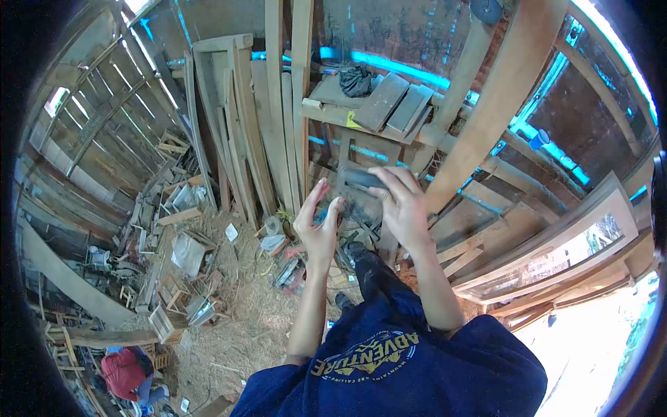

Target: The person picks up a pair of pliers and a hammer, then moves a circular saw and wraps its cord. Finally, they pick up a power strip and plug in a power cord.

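Navy T-shirt (410, 368) w/ yellow "ADVENTURE" print fills the bottom edge, closest to the lens. Both forearms reach up from it to a dark flat object (361, 179), held at mid-frame in front of the timber stack. Right hand (403, 205) curls over its right end, fingers (386, 178) wrapped on the top edge, so closed on it. Left hand (318, 224) is at the object's left end, fingers spread fairly wide, thumb near the lower corner; can't tell if it truly grips or just touches. What the object is: unclear, too blurred.

Behind the hands: upright planks (278, 118) leaning on the wall, and a rough shelf (361, 115) w/ grey blocks and a dark bundle on it. Floor (236, 320) is covered in sawdust/shavings, offcuts and small wooden frames scattered left. Lower left, well apart, another person in a red top (124, 372) crouches.
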Action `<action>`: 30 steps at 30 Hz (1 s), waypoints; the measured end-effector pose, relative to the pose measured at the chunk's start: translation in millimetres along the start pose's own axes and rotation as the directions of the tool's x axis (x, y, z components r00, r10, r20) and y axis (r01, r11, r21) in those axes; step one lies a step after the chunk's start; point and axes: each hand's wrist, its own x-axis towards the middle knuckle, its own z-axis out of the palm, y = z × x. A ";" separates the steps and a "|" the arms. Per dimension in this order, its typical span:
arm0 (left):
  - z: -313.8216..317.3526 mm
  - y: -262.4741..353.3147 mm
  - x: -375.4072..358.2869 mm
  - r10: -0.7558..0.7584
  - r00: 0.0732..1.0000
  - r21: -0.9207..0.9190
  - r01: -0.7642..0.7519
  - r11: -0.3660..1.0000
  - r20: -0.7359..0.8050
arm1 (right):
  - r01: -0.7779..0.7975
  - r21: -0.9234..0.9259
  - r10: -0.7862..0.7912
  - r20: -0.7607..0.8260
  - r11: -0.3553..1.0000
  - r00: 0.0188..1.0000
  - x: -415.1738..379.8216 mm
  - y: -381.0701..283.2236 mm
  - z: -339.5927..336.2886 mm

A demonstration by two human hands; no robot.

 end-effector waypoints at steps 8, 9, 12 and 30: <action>20.3 -22.6 61.9 -0.052 0.998 0.039 0.050 0.998 0.046 | 0.037 -0.137 -0.062 -0.184 0.990 0.981 77.1 36.2 -4.4; 25.0 -26.6 69.9 -0.063 0.997 0.037 0.061 0.997 0.046 | 0.020 -0.105 -0.041 -0.205 0.994 0.978 85.3 41.3 -4.0; 41.9 -38.4 95.9 -0.052 0.997 0.053 0.049 0.997 0.048 | 0.013 -0.121 -0.044 -0.257 0.993 0.966 114.4 52.8 -11.1; 171.0 -76.3 253.6 -0.065 0.973 0.089 0.047 0.995 0.221 | 0.067 -0.102 -0.093 -0.274 0.992 0.957 299.6 219.5 9.0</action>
